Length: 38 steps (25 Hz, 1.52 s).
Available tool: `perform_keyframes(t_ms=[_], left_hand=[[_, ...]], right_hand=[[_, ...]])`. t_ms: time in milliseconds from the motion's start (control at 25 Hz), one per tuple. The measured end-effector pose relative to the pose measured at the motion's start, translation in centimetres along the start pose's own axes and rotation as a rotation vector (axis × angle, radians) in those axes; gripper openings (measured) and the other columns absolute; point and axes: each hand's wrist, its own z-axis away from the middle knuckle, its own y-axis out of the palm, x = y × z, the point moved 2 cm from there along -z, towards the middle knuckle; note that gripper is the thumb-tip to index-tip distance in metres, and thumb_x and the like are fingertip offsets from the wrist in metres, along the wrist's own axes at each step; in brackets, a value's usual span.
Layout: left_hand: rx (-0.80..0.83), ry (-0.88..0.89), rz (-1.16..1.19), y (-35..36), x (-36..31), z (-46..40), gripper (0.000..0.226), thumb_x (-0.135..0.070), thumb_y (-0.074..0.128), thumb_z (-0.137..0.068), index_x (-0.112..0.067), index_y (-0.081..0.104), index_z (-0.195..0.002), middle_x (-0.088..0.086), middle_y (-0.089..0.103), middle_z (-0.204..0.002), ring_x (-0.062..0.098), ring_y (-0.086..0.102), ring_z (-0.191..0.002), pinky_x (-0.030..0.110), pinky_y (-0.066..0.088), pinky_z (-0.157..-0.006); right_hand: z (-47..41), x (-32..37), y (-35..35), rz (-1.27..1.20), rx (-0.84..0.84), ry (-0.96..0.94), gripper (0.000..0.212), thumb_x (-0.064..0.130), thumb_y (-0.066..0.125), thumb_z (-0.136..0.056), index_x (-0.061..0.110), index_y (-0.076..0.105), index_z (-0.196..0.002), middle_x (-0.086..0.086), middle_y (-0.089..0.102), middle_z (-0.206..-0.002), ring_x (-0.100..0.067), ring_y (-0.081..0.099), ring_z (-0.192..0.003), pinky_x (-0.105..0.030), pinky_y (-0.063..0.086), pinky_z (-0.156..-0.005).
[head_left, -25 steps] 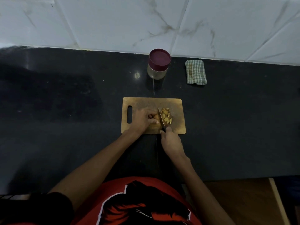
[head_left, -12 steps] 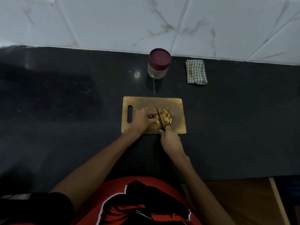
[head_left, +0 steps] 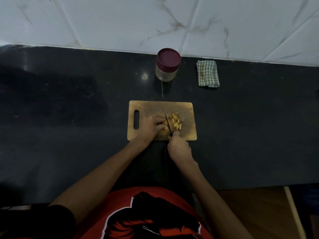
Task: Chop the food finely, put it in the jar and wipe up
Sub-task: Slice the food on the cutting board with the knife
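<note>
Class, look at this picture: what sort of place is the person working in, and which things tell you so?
Most likely a home kitchen. A dark stone counter runs along a white tiled wall, and on it lie a wooden chopping board with sliced food, a lidded jar and a checked cloth.

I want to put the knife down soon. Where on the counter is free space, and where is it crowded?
Free: the dark counter left of the cutting board, and right of it below the checked cloth. Crowded: the board's middle, with both hands, the knife and the cut pieces; the jar stands behind.
</note>
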Motion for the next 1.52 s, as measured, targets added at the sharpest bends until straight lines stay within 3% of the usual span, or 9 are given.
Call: perform_keyframes(t_ms=[200,560,760,1160,1280,1520], left_hand=[[0.000,0.037,-0.002,-0.3,-0.5,0.0,0.020,-0.009,0.075,-0.073,-0.006,0.074,-0.093,0.006,0.071,-0.104,0.013,0.063,-0.096,0.028,0.048,-0.089],[0.011,-0.004,-0.019,-0.3,-0.7,0.1,0.027,-0.008,0.074,-0.075,-0.005,0.072,-0.102,0.007,0.069,-0.111,0.015,0.061,-0.106,0.017,0.040,-0.093],[0.023,-0.047,-0.035,-0.1,-0.4,-0.2,0.038,-0.011,0.076,-0.073,-0.003,0.068,-0.110,0.008,0.066,-0.117,0.017,0.059,-0.111,0.022,0.042,-0.097],[0.004,0.029,-0.081,-0.3,-0.9,0.3,0.025,-0.007,0.072,-0.078,-0.007,0.071,-0.103,0.006,0.068,-0.112,0.015,0.061,-0.107,0.021,0.042,-0.095],[-0.006,-0.013,-0.095,-0.1,-1.0,0.1,0.035,-0.009,0.073,-0.077,-0.004,0.067,-0.111,0.008,0.066,-0.117,0.017,0.059,-0.110,0.019,0.040,-0.095],[0.005,0.010,-0.079,-0.5,-1.0,0.1,0.032,-0.009,0.076,-0.073,-0.002,0.070,-0.104,0.009,0.070,-0.107,0.019,0.064,-0.100,0.026,0.046,-0.090]], right_hand=[[-1.1,0.9,-0.8,0.025,0.026,-0.003,0.022,0.010,0.036,-0.101,0.007,0.045,-0.121,-0.016,0.060,-0.116,-0.033,0.060,-0.107,-0.043,0.046,-0.081],[-1.5,0.9,-0.7,0.004,0.045,-0.015,0.023,0.012,0.037,-0.102,0.008,0.043,-0.124,-0.016,0.061,-0.116,-0.033,0.061,-0.105,-0.044,0.049,-0.082],[0.4,-0.9,0.3,-0.008,0.028,-0.037,0.016,0.021,0.034,-0.105,0.009,0.042,-0.113,-0.016,0.061,-0.113,-0.033,0.059,-0.103,-0.039,0.040,-0.073],[-3.1,1.5,-0.9,0.008,0.046,-0.037,0.025,0.009,0.041,-0.100,0.005,0.047,-0.124,-0.017,0.062,-0.118,-0.032,0.061,-0.108,-0.046,0.051,-0.091],[-2.1,0.3,-0.1,0.029,0.059,-0.015,0.022,0.009,0.037,-0.101,0.007,0.043,-0.122,-0.017,0.061,-0.117,-0.034,0.060,-0.107,-0.046,0.050,-0.088],[-1.6,-0.3,0.3,0.023,0.063,0.001,0.020,0.015,0.039,-0.103,0.008,0.045,-0.120,-0.016,0.061,-0.118,-0.031,0.059,-0.107,-0.043,0.047,-0.083]])
